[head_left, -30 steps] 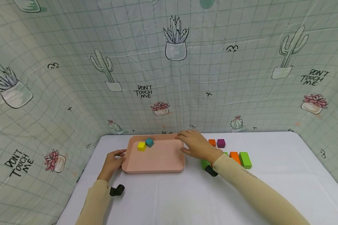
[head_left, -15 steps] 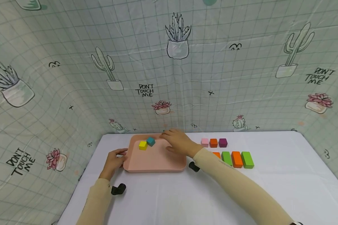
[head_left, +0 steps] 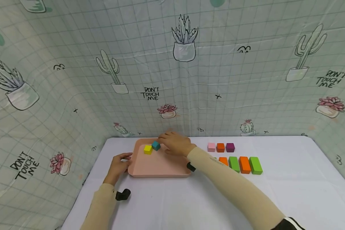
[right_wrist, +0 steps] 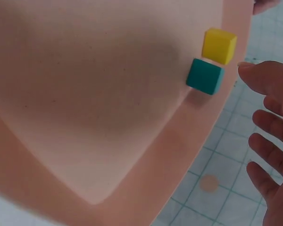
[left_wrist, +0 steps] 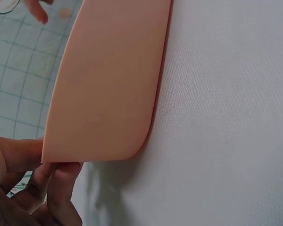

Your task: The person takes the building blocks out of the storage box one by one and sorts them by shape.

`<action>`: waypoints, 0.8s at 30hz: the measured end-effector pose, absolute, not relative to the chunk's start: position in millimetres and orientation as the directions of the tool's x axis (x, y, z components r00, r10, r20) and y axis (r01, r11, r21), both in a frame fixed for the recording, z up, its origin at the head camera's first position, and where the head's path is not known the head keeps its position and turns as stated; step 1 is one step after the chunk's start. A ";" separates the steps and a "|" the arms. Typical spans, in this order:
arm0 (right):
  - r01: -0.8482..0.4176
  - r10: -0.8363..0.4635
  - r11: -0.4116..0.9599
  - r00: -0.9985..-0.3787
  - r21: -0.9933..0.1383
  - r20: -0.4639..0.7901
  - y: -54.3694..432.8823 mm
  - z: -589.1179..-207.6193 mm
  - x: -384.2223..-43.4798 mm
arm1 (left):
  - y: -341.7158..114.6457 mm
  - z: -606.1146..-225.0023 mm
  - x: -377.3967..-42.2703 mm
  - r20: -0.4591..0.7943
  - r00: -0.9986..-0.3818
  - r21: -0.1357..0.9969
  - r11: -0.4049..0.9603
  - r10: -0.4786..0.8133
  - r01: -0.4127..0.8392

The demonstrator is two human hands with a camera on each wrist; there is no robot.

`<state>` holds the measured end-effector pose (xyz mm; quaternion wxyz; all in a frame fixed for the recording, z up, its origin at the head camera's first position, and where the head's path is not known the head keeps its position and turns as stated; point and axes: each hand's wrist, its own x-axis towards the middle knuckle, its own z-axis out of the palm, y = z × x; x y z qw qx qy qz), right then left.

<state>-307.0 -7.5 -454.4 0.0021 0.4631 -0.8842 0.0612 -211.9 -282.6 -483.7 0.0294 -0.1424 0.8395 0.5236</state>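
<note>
A shallow pink tray (head_left: 161, 172) lies on the white table, a yellow cube (head_left: 148, 149) and a teal cube (head_left: 156, 145) inside it near the far left corner. My left hand (head_left: 118, 165) holds the tray's left side; the left wrist view has its fingers (left_wrist: 63, 188) bent at the rim and partly under it. Over the tray's far right part hovers my right hand (head_left: 176, 144), just right of the teal cube. In the right wrist view its thumb (right_wrist: 264, 77) and fingers are spread with nothing between them.
To the tray's right, small pink (head_left: 211, 147), orange (head_left: 220, 147) and purple cubes (head_left: 230, 147) form a row. Nearer lies a row of larger orange and green blocks (head_left: 256, 165), partly behind the right sleeve (head_left: 218, 169). A patterned cloth (head_left: 207, 73) hangs behind.
My right hand has moved left over the tray, from its right edge to beside the teal cube, uncovering more blocks on the right. The left hand stays on the tray's left side.
</note>
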 end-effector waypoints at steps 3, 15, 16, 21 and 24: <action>-0.820 -0.820 0.566 -0.571 -0.088 0.046 -13.9 -458.0 -311.3 | -282.9 -484.6 -212.8 -0.201 -0.956 0.873 0.403 -0.213 -0.273; -0.818 -0.818 0.575 -0.574 -0.011 -0.043 -31.1 -458.9 -314.1 | -284.2 -484.8 -213.7 -0.177 -0.961 0.874 0.414 -0.212 -0.253; -0.820 -0.819 0.572 -0.571 -0.004 -0.049 -31.8 -458.9 -314.1 | -284.3 -484.8 -213.7 -0.179 -0.960 0.874 0.414 -0.214 -0.255; -0.820 -0.816 0.571 -0.572 0.044 -0.079 -36.5 -463.2 -315.0 | -284.5 -486.6 -213.5 -0.181 -0.959 0.875 0.410 -0.217 -0.258; -0.818 -0.814 0.571 -0.575 0.071 -0.084 -38.0 -465.9 -314.0 | -283.9 -487.5 -213.3 -0.183 -0.958 0.874 0.409 -0.220 -0.261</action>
